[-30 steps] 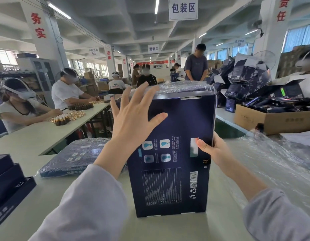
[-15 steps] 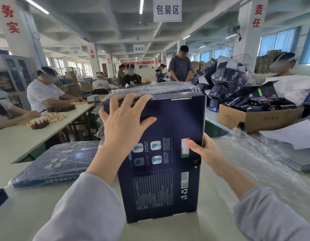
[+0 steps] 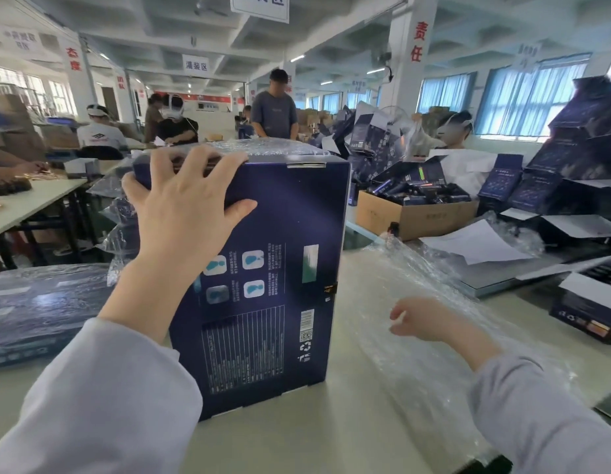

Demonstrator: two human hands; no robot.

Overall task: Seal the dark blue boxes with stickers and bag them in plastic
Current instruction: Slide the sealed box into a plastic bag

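Observation:
A dark blue box (image 3: 283, 285) stands on end on the pale table (image 3: 331, 432), its printed back toward me. My left hand (image 3: 184, 213) grips its top left corner, fingers curled over the upper edge. A small sticker (image 3: 306, 164) shows on the top edge. Clear plastic (image 3: 256, 147) lies bunched over the top and hangs behind the box's left side. My right hand (image 3: 424, 319) hovers apart from the box, to its right, over a sheet of clear plastic bags (image 3: 434, 302), fingers loosely curled and holding nothing.
A bagged dark blue box (image 3: 40, 302) lies flat at left. A cardboard carton (image 3: 413, 217) of dark items, white paper (image 3: 475, 244) and stacked open blue boxes (image 3: 571, 165) fill the right. Several people work at tables behind.
My right hand has let go of the box's right edge and dropped back over the plastic. My left hand went from open above the box to gripping its top corner.

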